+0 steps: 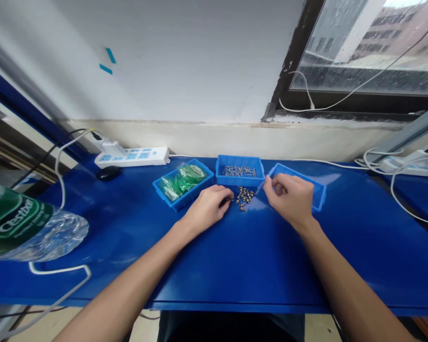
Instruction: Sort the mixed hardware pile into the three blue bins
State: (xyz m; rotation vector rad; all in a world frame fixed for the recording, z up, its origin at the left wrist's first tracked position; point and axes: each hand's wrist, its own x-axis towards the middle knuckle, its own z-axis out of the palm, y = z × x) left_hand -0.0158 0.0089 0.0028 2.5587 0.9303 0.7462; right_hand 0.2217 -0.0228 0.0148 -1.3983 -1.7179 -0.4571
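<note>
My left hand [211, 204] rests on the blue table with fingers curled together, just left of a small pile of metal screws [245, 195]. What its fingertips hold, if anything, is too small to make out. On the other side of the pile, my right hand [291, 195] is closed in a pinch at the left end of a blue tray [319, 192], covering part of it. Whatever sits in that pinch is unclear. Behind the pile stands a blue tray [239, 181] with long thin metal screws or nails [240, 171] in it.
Left of the middle, a blue bin [180, 204] holds green and clear plastic packets [187, 180]. A white power strip [139, 156] and a black mouse-like object [108, 173] lie behind it. A large water bottle [24, 223] is at far left, with white cables [62, 270] nearby.
</note>
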